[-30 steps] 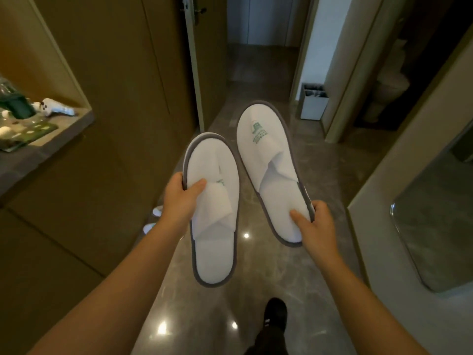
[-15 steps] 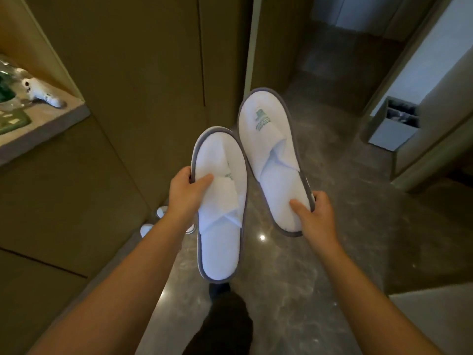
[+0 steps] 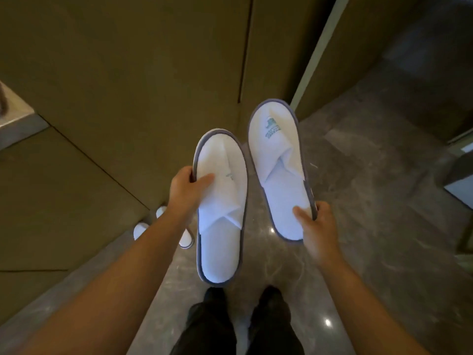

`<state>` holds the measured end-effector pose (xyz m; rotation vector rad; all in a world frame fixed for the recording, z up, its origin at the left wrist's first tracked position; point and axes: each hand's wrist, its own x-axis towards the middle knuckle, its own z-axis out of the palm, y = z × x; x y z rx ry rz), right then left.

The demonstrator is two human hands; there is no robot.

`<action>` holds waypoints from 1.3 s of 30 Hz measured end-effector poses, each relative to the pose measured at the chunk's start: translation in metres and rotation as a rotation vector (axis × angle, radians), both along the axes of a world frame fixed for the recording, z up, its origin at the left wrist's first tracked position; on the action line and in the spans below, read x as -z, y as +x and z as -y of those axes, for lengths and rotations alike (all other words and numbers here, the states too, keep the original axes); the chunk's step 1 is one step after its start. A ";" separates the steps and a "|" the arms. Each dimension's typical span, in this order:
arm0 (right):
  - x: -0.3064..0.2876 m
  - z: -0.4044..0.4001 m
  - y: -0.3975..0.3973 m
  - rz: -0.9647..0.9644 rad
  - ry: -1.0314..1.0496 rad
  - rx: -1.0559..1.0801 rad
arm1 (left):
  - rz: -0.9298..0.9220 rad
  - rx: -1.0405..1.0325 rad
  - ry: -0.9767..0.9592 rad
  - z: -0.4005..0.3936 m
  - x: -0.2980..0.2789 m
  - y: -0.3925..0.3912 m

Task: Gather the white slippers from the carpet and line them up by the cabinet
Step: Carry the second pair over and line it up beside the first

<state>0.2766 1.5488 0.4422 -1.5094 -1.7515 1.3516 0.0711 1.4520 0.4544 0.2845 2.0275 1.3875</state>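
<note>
Marble floor, olive cabinet filling the view to your left. Your left hand is clamped on the rim of one slipper, thumb on the crossed strap; your right hand pinches the heel edge of the second slipper, which sits just beside the first, toes pointing away from you. Both are off the floor, so the pickup looks done for this pair. Just below your left wrist, white slippers on the floor sit at the cabinet base (partly hidden by your arm), probably the start of the line. Left: set these two down alongside. Green logo on the right-hand slipper, too blurred to read.
</note>
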 end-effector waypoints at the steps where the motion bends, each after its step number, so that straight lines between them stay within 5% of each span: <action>1: 0.010 -0.017 -0.008 0.022 -0.022 -0.027 | 0.005 -0.018 -0.021 -0.014 0.011 -0.007; 14: 0.231 -0.214 -0.104 0.199 -0.193 -0.305 | 0.143 -0.407 -0.159 -0.154 0.230 -0.058; 30: 0.676 -0.260 -0.169 0.250 -0.159 -0.244 | 0.227 -0.453 -0.171 -0.191 0.658 -0.103; 34: 0.723 -0.278 -0.194 0.230 -0.184 -0.239 | 0.190 -0.425 -0.115 -0.203 0.697 -0.119; 37: 0.717 -0.281 -0.199 0.468 0.038 -0.343 | 0.202 -0.436 -0.068 -0.208 0.693 -0.123; 39: 0.700 -0.274 -0.198 0.413 0.155 -0.397 | 0.228 -0.475 -0.032 -0.210 0.685 -0.123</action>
